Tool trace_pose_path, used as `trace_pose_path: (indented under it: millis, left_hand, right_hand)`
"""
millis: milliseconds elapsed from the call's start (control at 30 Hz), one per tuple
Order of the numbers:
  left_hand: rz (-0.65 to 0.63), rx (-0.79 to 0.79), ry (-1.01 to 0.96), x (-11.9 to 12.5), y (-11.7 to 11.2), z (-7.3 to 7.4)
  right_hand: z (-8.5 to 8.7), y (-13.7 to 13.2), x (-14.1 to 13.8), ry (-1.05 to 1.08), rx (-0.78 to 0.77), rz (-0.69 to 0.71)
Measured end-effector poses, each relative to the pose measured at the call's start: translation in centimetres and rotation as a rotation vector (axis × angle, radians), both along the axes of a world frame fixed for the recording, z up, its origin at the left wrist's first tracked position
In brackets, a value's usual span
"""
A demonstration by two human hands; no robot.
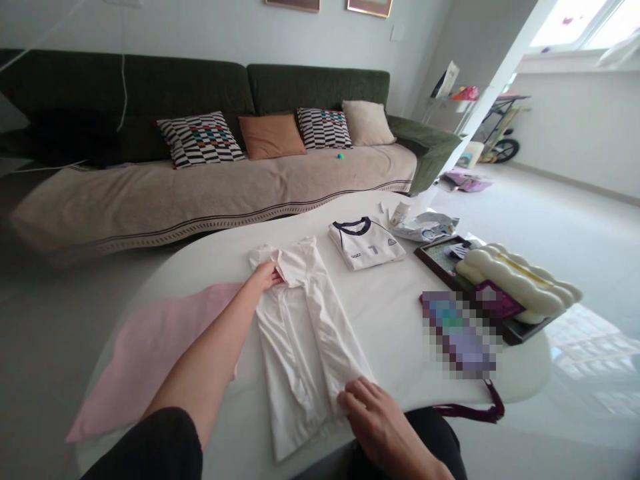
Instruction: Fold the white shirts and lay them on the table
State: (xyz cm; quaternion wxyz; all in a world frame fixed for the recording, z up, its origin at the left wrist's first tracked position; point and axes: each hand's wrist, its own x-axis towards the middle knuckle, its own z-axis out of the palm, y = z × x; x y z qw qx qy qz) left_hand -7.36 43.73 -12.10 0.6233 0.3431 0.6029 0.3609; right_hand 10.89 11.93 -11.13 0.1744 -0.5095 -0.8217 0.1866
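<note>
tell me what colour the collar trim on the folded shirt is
Dark navy, on the white folded shirt; the head view shows it.

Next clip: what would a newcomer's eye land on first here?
Two bare arms over a white shirt spread lengthwise on the white table: the left hand at its collar, the right hand on its near hem. A folded jersey lies just beyond.

A home living room: a long green sofa (210, 87) with patterned cushions (200, 139) fills the upper left, framed pictures (370, 7) hang above, white table (400, 300) in the foreground.
</note>
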Motion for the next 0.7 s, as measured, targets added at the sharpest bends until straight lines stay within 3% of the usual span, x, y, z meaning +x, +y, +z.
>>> trace_pose_path:
  millis: [200, 367, 533, 600, 700]
  left_hand:
    - [-0.149, 0.041, 0.231, 0.7, -0.3, -0.1]
    - [-0.187, 0.216, 0.467, 1.0, -0.5, 0.4]
    - [-0.187, 0.430, 0.825, 0.5, -1.7, 0.4]
    - [-0.231, 0.555, 0.917, 1.5, -1.8, 0.4]
    - [-0.408, 0.711, 0.961, 4.2, -0.9, 0.0]
  right_hand:
    - [-1.7, -0.3, -0.8, -0.027, -0.062, 0.010]
    - [-2.0, -0.2, -0.6, 0.017, -0.066, 0.002]
    - [-2.1, 0.0, -0.6, 0.036, -0.062, 0.002]
    - [-2.1, 0.1, -0.6, 0.029, -0.047, 0.000]
    - [-2.2, 0.4, -0.6, 0.017, -0.017, -0.009]
